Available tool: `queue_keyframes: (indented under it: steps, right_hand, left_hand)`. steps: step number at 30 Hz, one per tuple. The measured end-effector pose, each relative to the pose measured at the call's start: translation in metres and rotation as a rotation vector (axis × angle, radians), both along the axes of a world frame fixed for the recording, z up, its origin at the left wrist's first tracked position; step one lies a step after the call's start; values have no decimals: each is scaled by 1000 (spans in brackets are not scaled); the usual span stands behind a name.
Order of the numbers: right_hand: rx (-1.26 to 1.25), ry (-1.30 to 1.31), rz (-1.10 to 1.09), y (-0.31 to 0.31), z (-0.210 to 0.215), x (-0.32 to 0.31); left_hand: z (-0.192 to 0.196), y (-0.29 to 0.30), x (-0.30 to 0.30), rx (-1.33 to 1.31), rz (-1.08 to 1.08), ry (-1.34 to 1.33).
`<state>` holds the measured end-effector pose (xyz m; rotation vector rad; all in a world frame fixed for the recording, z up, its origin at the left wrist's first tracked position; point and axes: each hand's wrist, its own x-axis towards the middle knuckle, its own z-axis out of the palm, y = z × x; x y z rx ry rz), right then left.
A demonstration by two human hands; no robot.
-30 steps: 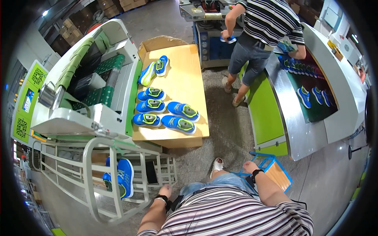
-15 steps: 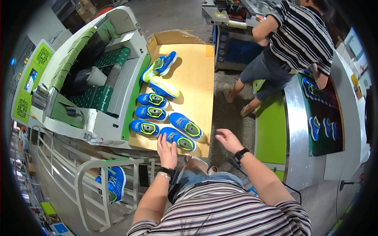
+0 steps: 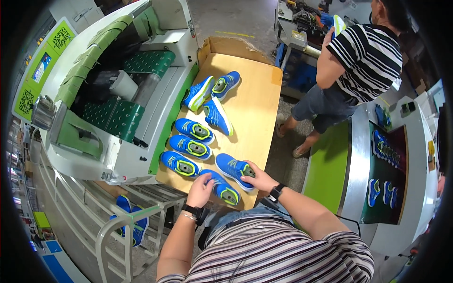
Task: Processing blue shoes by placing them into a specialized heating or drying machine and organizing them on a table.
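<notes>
The right blue shoe (image 3: 230, 166) rests on the surface (image 3: 255, 108), and the right hand (image 3: 259, 178) has now arrived, its grip holding the collar; left of this grip, the left hand (image 3: 200, 192) meets the toe of the second blue shoe (image 3: 218, 185), fingers narrow, hold unclear; handling seems begun, other blue shoes (image 3: 190, 146) lying beyond, untouched

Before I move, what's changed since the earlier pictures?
The left hand came to the toe of the near shoe; the right hand took the heel of the right shoe. An eighth shoe appeared on the table, beyond the row of three. The co-worker now holds a raised shoe. The row stayed.
</notes>
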<state>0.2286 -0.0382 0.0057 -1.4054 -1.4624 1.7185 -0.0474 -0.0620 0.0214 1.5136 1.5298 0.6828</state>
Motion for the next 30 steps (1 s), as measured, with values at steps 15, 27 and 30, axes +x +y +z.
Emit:
queue_keyframes:
  steps: [15, 27, 30]
  right_hand:
    - [425, -405, -267, 199, -10, 95]
    - [156, 122, -452, 237, -30, 85]
    - [166, 200, -317, 264, 18, 75]
  left_hand:
    - [52, 348, 96, 557, 33, 461]
    - [-4, 371, 107, 311, 319, 203]
    - [45, 335, 101, 322, 508, -257]
